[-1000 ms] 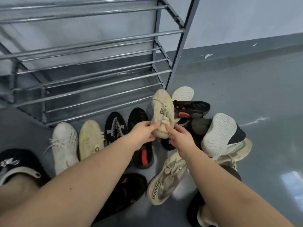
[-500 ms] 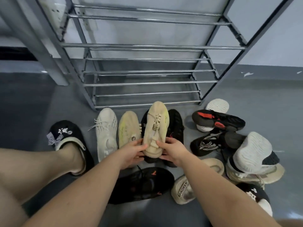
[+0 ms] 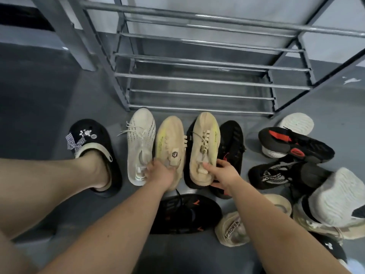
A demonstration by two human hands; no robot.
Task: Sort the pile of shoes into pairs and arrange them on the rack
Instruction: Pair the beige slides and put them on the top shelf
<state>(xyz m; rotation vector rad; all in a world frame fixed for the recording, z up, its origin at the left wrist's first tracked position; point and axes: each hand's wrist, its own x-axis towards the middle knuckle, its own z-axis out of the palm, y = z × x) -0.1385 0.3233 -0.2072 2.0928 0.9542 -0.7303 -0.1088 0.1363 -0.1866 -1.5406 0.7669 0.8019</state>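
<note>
I'm pairing the 2 beige shoes on the floor just near of the rack (image 3: 197, 82): my left hand (image 3: 162, 175) grips the left beige shoe (image 3: 170, 143), my right hand (image 3: 225, 173) holds the right beige shoe (image 3: 205, 143), which probably needs shifting left next.

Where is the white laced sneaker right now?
In the head view, the white laced sneaker lies left of centre on the floor, between the black clog and a beige sneaker.

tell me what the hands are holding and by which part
Right hand grips a beige sneaker at its heel; left hand grips the matching sneaker at its heel.
</note>
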